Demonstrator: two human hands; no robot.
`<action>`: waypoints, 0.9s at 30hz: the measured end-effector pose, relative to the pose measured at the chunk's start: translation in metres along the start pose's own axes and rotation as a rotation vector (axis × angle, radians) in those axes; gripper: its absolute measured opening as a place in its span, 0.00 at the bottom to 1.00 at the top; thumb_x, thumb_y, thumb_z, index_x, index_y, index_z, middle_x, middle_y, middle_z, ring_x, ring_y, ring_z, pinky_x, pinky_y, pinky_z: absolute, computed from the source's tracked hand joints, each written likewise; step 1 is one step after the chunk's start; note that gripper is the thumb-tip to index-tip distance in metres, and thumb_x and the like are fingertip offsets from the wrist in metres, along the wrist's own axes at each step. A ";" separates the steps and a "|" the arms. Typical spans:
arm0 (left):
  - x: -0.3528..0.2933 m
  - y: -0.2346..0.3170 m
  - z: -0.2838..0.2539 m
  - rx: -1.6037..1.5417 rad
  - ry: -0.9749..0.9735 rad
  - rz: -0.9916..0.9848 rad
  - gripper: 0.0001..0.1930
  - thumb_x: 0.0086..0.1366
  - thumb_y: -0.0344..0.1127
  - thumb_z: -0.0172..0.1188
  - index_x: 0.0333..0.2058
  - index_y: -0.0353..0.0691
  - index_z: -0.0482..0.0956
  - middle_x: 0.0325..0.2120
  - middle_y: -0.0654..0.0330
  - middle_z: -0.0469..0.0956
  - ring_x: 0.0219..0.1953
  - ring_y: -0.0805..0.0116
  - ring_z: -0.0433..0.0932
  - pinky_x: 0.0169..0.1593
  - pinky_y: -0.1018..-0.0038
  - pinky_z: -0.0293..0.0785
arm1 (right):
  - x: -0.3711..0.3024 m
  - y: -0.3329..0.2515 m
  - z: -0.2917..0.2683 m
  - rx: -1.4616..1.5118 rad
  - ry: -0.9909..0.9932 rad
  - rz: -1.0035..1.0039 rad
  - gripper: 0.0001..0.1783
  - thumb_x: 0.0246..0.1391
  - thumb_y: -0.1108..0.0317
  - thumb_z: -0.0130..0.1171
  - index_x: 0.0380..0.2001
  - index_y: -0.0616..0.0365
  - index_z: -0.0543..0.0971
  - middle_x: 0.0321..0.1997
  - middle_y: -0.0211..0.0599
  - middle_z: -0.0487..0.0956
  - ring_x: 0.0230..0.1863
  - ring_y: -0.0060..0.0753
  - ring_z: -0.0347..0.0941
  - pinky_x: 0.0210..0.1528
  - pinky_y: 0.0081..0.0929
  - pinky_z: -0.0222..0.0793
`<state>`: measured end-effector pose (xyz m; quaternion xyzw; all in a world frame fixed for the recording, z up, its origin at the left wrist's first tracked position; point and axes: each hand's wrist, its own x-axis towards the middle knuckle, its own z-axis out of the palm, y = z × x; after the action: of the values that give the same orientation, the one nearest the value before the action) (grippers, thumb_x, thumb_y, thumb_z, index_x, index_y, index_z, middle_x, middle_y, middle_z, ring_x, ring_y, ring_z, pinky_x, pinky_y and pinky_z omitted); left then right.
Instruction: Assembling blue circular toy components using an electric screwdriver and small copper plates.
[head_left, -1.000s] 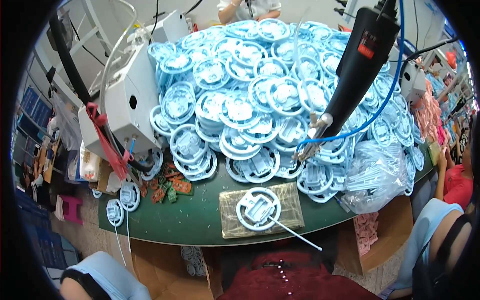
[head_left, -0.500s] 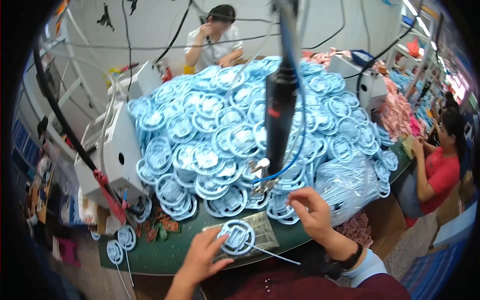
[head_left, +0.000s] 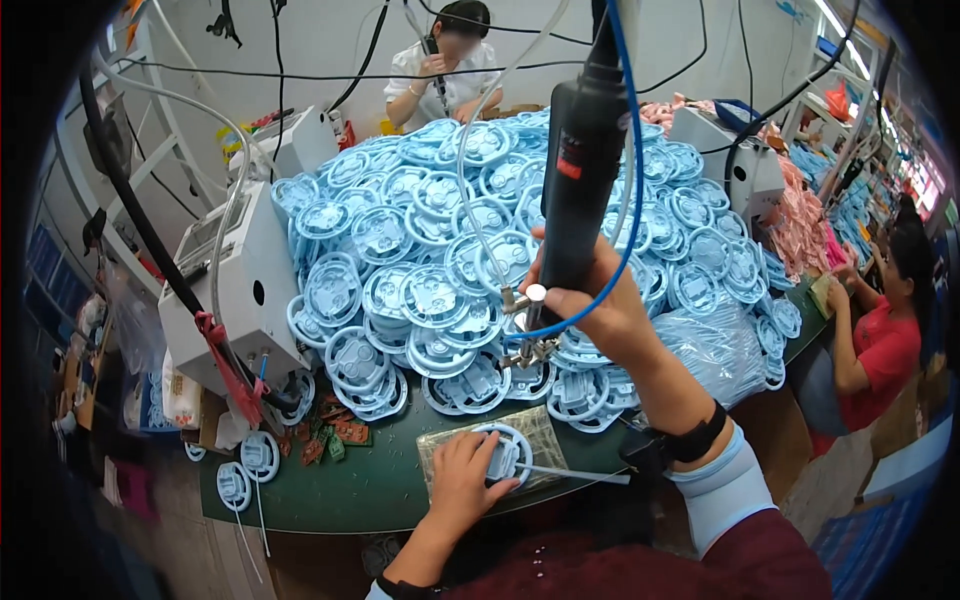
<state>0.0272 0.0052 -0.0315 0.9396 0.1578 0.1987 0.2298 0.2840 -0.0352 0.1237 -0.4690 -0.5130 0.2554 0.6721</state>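
A light blue round plastic part [head_left: 511,448] with a long pale stick [head_left: 580,474] lies on a tape-wrapped pad [head_left: 540,430] at the table's front edge. My left hand [head_left: 465,478] grips that part from its left side, fingers and thumb over its rim. My right hand [head_left: 608,312] is wrapped round the lower body of a hanging black electric screwdriver [head_left: 582,170]. A metal fitting [head_left: 535,325] and a blue hose [head_left: 634,140] are on the tool. Its tip is above the far edge of the pad, apart from the gripped part.
A big heap of similar blue parts [head_left: 400,250] covers the green table [head_left: 320,490]. Small red and green circuit boards [head_left: 335,428] lie left of the pad. Grey machine boxes [head_left: 232,310] flank the heap. Cables hang overhead. Co-workers sit across [head_left: 455,70] and at right [head_left: 880,340].
My right hand has risen from beside the pad and taken hold of the screwdriver. My left hand has closed over the blue part, which has turned slightly and shifted right in view.
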 end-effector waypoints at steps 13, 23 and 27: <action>0.014 -0.030 0.005 0.070 0.300 -0.075 0.11 0.54 0.37 0.70 0.35 0.43 0.82 0.31 0.62 0.72 0.39 0.59 0.71 0.42 0.62 0.61 | 0.000 -0.051 0.078 0.056 0.193 -0.164 0.20 0.50 0.80 0.58 0.47 0.69 0.67 0.27 0.38 0.73 0.23 0.32 0.76 0.28 0.29 0.75; -0.013 -0.008 0.006 -0.084 0.100 -0.080 0.55 0.44 0.51 0.77 0.66 0.34 0.57 0.56 0.53 0.71 0.59 0.56 0.68 0.59 0.55 0.56 | -0.012 -0.062 0.068 -0.146 0.189 -0.143 0.21 0.52 0.78 0.57 0.51 0.71 0.69 0.27 0.36 0.73 0.23 0.27 0.75 0.28 0.23 0.71; -0.014 -0.009 0.013 0.026 0.117 -0.100 0.62 0.39 0.53 0.79 0.68 0.33 0.53 0.56 0.51 0.71 0.59 0.54 0.68 0.59 0.53 0.56 | -0.014 -0.027 0.076 -0.214 0.204 -0.175 0.21 0.52 0.82 0.58 0.50 0.69 0.69 0.27 0.34 0.75 0.25 0.24 0.76 0.30 0.22 0.73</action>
<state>0.0186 0.0029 -0.0509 0.9202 0.2203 0.2394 0.2176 0.2050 -0.0311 0.1441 -0.5150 -0.5054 0.0908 0.6864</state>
